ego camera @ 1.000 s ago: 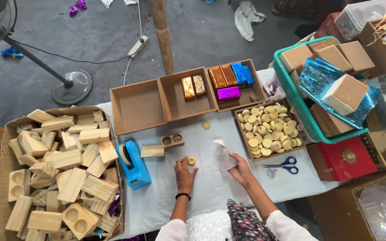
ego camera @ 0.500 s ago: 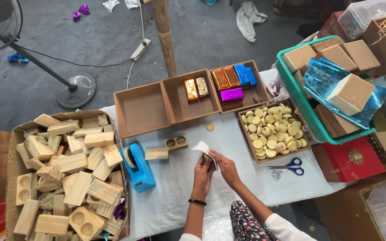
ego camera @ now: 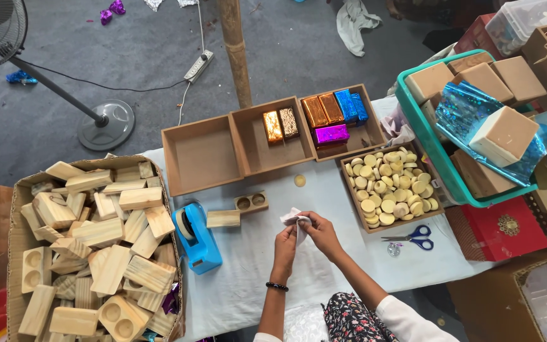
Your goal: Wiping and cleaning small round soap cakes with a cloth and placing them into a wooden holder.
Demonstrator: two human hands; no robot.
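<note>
My left hand (ego camera: 284,244) and my right hand (ego camera: 320,232) meet above the white-covered table (ego camera: 324,266), both pinching a small crumpled white piece of paper or tissue (ego camera: 294,218). What is inside the paper is hidden. Just left of my hands lie a plain wooden block (ego camera: 223,218) and a wooden block with two round holes (ego camera: 251,202). A single pale round disc (ego camera: 299,180) lies on the cloth beyond my hands.
A blue tape dispenser (ego camera: 195,236) stands left. A cardboard box of wooden blocks (ego camera: 90,247) is far left. Three brown trays (ego camera: 201,155) hold foil-wrapped blocks (ego camera: 330,117). A tray of pale discs (ego camera: 390,187), blue scissors (ego camera: 413,237), a green basket (ego camera: 435,155) sit right.
My hands left the table and came together; the left hand rose from the cloth to join the right on the white paper, which is now more crumpled between both.
</note>
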